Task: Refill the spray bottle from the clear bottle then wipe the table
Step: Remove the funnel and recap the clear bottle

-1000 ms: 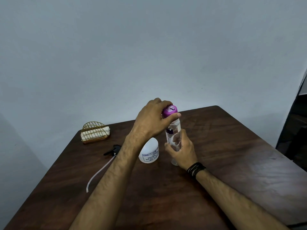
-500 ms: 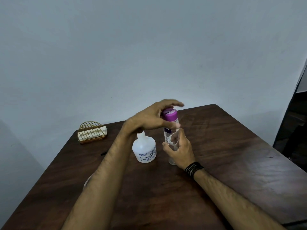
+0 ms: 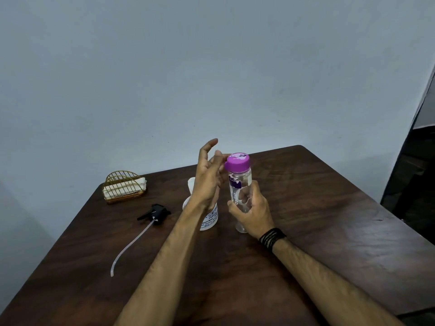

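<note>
A dark wooden table (image 3: 317,231) carries everything. The clear bottle (image 3: 240,191) stands upright on it, gripped round its body by the right hand (image 3: 251,210). The left hand (image 3: 208,175) hovers with fingers spread loose, fingertips just beside the purple cap (image 3: 237,161). The white spray bottle (image 3: 208,217) sits behind the left wrist, its black trigger head (image 3: 156,212) lying apart further left.

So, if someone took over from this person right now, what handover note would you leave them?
Right hand: grips the clear bottle around its middle, upright on the table.
Left hand: open beside the purple cap, fingers spread, holding nothing.
White spray bottle: stands just left of the clear bottle, partly behind the left forearm, its head off.
Black spray head with tube lies on the table to the left.
Wire holder with a folded cloth sits at the far left corner.
Done: spray head removed.
Left: take the cap off, pour, refit the spray head, wipe the table.
</note>
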`<state>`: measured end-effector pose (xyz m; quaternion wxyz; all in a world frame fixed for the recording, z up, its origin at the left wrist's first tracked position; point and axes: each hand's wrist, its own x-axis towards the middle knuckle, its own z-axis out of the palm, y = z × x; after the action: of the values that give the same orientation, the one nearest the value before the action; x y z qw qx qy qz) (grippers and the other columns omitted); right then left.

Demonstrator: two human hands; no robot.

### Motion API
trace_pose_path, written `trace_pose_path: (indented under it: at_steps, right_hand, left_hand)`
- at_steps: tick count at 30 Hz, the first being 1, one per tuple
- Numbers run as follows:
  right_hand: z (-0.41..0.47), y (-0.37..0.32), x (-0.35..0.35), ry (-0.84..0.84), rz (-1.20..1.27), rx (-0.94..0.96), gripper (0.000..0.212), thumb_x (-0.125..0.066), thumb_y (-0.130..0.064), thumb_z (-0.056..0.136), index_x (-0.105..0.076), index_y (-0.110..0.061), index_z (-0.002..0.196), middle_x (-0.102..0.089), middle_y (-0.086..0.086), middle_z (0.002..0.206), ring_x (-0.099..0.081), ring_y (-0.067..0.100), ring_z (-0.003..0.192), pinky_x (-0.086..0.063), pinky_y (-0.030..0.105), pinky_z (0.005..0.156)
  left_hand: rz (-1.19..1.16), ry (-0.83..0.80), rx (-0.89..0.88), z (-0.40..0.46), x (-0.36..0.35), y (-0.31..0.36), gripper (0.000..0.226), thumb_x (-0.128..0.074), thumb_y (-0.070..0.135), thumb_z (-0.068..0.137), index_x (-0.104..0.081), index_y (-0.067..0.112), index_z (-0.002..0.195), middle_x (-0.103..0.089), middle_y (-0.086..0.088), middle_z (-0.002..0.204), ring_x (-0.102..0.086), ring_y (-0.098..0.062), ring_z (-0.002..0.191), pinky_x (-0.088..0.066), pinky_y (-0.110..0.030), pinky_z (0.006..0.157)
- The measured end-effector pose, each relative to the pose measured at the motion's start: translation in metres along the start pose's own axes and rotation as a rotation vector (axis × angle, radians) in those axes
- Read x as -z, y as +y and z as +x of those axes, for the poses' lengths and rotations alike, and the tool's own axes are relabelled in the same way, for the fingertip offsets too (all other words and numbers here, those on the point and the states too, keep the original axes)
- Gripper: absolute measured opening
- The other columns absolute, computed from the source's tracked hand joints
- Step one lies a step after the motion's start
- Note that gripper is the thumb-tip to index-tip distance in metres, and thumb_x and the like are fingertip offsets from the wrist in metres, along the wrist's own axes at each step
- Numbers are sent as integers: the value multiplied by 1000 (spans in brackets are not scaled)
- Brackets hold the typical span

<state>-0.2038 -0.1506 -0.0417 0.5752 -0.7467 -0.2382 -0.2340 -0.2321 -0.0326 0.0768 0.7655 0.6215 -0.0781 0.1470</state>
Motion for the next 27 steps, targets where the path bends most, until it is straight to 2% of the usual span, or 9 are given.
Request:
trace_pose_path:
  at_steps: [2, 5, 8, 11, 14, 17, 22, 25, 27]
  right_hand:
    - [0, 0, 0, -10, -3, -13, 39, -71, -43, 77, -39, -38, 100, -56, -10, 81, -60, 7, 73, -50, 18, 62]
    - [0, 1, 0, -14, -22, -22, 38, -71, -45, 77, -40, -36, 98, -55, -12, 82, -59, 6, 74, -49, 17, 62]
    - [1, 3, 1, 4, -7, -39, 38, -72, -44, 76, -41, -30, 95, -56, -6, 82, -60, 10, 74, -53, 28, 62]
    - [-1, 5, 2, -13, -20, -43, 39, -72, -43, 77, -41, -28, 95, -56, -3, 83, -60, 13, 75, -54, 33, 63]
    - [-1, 5, 1, -13, -14, -48, 38, -72, -42, 78, -42, -26, 95, -55, -3, 81, -58, 12, 72, -52, 27, 62]
    - [1, 6, 3, -33, 12, -69, 42, -70, -45, 77, -44, -26, 103, -55, -5, 82, -57, 11, 74, -50, 20, 63]
    - [2, 10, 16, -102, 49, -110, 51, -70, -48, 76, -45, -22, 112, -60, 1, 89, -60, 10, 76, -54, 22, 66]
    - [4, 11, 24, -135, 29, -122, 48, -70, -45, 78, -46, -19, 110, -56, -3, 87, -56, 5, 75, -53, 24, 65]
    - [7, 13, 31, -157, 13, -134, 44, -73, -36, 83, -47, -19, 114, -60, -1, 93, -60, 11, 82, -55, 26, 69]
  left_hand:
    - [98, -49, -19, -2, -4, 1, 69, -60, 42, 83, -36, 25, 145, -74, 4, 92, -71, -9, 88, -57, -26, 80]
    - [201, -91, -63, -2, -9, -4, 67, -70, 23, 87, -36, 25, 145, -73, 2, 105, -71, -9, 97, -57, -25, 84]
    - [40, -20, -70, 0, -5, -8, 64, -68, 20, 86, -39, 23, 142, -63, -7, 119, -66, -16, 105, -57, -31, 83]
    - [-81, 40, -63, -1, 0, -10, 61, -64, 27, 85, -39, 21, 140, -67, -6, 105, -66, -19, 100, -58, -33, 79]
    - [27, 11, -97, -5, -6, -14, 57, -71, 23, 88, -42, 22, 137, -70, -6, 100, -69, -17, 97, -57, -28, 79]
    - [115, -57, -110, -6, -13, -13, 72, -78, 19, 75, -43, 19, 138, -71, -11, 107, -71, -17, 101, -56, -26, 84]
    - [130, -179, -57, 3, -9, -11, 52, -65, 4, 91, -42, 19, 136, -73, -13, 108, -71, -18, 98, -56, -29, 88]
    - [128, -205, -46, 6, -12, -11, 55, -65, 15, 87, -41, 17, 137, -75, -7, 106, -71, -16, 98, -56, -27, 86]
    - [135, -177, -37, 7, -16, -17, 59, -66, 23, 87, -39, 15, 139, -73, -4, 112, -69, -13, 104, -55, -22, 87]
